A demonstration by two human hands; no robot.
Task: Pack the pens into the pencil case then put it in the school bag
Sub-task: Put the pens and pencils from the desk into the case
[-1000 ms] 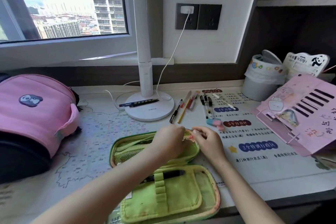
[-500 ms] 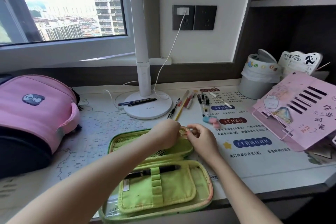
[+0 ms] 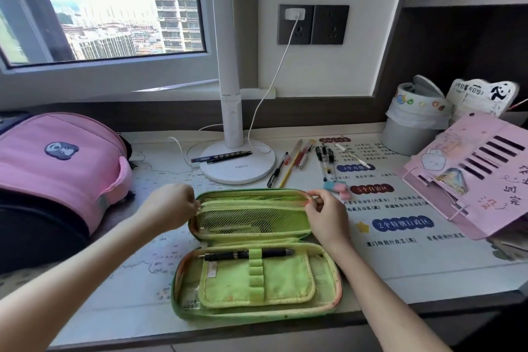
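A green pencil case (image 3: 257, 288) lies open flat on the desk in front of me. One black pen (image 3: 248, 254) sits in an elastic loop of its near half. My left hand (image 3: 168, 208) pinches the zip at the left end of the far half's mesh pocket (image 3: 251, 217). My right hand (image 3: 325, 217) grips the right end of that far half. Several loose pens (image 3: 303, 160) and pencils lie beyond the case near the lamp base. Two more pens (image 3: 223, 156) rest on the lamp base. The pink school bag (image 3: 57, 163) lies at the left.
A white desk lamp (image 3: 237, 163) with its cable stands behind the case. Pink and blue erasers (image 3: 338, 188) lie right of the case. A grey bin (image 3: 411, 123) and a pink book stand (image 3: 468, 174) fill the right side. The desk's front edge is close to me.
My left hand has slid left along the mesh pocket's top edge, away from my right hand, which stayed at the right end. The view has shifted slightly.
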